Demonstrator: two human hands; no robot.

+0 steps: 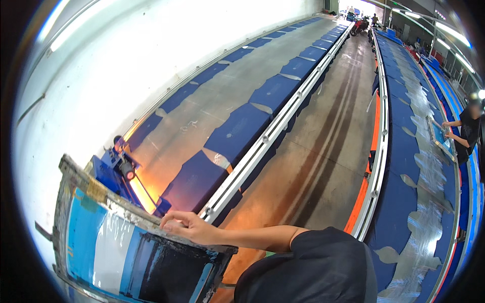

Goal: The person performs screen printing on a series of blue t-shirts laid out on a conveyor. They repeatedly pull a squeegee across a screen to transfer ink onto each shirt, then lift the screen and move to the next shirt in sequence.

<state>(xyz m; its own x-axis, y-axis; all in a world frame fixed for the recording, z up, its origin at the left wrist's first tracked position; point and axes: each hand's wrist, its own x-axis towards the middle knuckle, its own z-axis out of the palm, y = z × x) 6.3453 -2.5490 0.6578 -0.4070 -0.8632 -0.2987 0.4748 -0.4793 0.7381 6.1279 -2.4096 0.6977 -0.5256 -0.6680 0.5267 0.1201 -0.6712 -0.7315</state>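
A screen-printing frame (pixel 101 242) stands tilted at the lower left, with worn, ink-stained edges. Its mesh shows light blue, white and black areas. My right hand (pixel 188 227) is closed on its upper edge, fingers curled over the rim. My right arm reaches across from the lower right, in a dark short sleeve. My left hand is out of view. Just behind the frame, a blue machine (pixel 108 169) with a glowing orange heat lamp sits over the near end of the long printing table (pixel 189 129). Navy fabric pieces (pixel 237 129) lie along both table edges.
A metal rail (pixel 262 144) borders the table on the aisle side. Across the concrete aisle (pixel 313 156) runs a second long table with navy fabric (pixel 399 197). Another person (pixel 470 126) handles a frame (pixel 439 136) there. A red motorcycle (pixel 359 26) stands at the far end.
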